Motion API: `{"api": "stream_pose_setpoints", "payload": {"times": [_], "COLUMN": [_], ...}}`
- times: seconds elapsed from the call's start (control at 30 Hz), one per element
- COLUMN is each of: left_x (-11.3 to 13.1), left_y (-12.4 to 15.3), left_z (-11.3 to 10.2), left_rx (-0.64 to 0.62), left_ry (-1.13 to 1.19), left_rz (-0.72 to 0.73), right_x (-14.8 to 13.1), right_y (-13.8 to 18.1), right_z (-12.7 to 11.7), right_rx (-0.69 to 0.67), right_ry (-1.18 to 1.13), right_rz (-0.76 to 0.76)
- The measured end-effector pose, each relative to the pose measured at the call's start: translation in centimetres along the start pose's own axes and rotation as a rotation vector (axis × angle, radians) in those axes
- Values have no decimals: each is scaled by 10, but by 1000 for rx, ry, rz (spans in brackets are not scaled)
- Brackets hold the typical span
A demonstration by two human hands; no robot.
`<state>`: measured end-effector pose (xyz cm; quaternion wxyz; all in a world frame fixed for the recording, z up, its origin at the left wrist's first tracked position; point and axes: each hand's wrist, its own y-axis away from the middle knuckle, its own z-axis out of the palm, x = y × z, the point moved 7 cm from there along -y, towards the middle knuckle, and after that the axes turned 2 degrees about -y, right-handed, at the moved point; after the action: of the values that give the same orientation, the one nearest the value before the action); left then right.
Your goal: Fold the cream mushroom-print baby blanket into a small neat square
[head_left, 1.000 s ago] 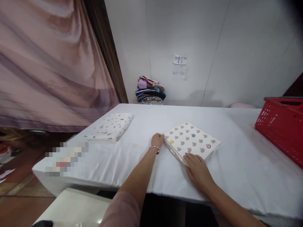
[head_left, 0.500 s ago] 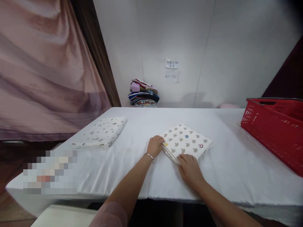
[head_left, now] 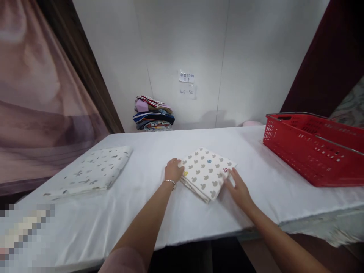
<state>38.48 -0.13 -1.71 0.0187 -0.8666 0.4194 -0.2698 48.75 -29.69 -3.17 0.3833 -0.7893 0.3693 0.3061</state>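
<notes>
Left hand (head_left: pixel 173 171), right hand (head_left: pixel 239 187) on diagonal cloth (head_left: pixel 206 172)

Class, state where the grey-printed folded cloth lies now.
In the head view, the folded cloth lies centrally on the white table, between the left hand and right hand, with the red basket to its right.

red basket (head_left: pixel 318 151) cut off at right edge, wall note (head_left: pixel 186 77) illegible
</notes>
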Motion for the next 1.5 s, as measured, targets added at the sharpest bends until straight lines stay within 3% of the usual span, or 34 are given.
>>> {"api": "stream_pose_setpoints", "payload": {"times": [0.07, 0.13, 0.37, 0.53, 0.63, 0.77, 0.87, 0.97, 1.13, 1.4, 1.5], "left_x": [-9, -18, -40, -41, -46, -52, -48, -39, -37, -41, -47], "left_y": [-4, -3, 33, 71, 79, 80, 80, 80, 80, 78, 78], "left_z": [10, 15, 0, -12, -9, -7, -7, -6, -1, -6, -6], "left_rx": [-94, -145, -93, 32, 46, 144, 222, 192, 102, 180, 218], "left_ry": [52, 104, 190, 206, 290, 407, 501, 523, 549, 509, 495], "left_rz": [-78, -144, -333, -342, -361, -359, -256, -108, -106, -137, -165], "right_x": [27, 38, 23, 34, 37, 27, 23, 23, 14, -20, -12], "right_y": [-10, -20, -83, -109, -96, -53, -21, -2, -1, -10, -1], "right_z": [0, 13, 63, 73, 57, 32, 23, 27, 35, 35, 48], "right_rx": [8, -58, -197, -219, -124, -86, -90, -132, -170, -163, -273], "right_ry": [-197, -408, -546, -515, -395, -225, -171, -215, -346, -711, -634], "right_rz": [288, 422, 321, 428, 370, 226, 225, 287, 315, 386, 492]}}
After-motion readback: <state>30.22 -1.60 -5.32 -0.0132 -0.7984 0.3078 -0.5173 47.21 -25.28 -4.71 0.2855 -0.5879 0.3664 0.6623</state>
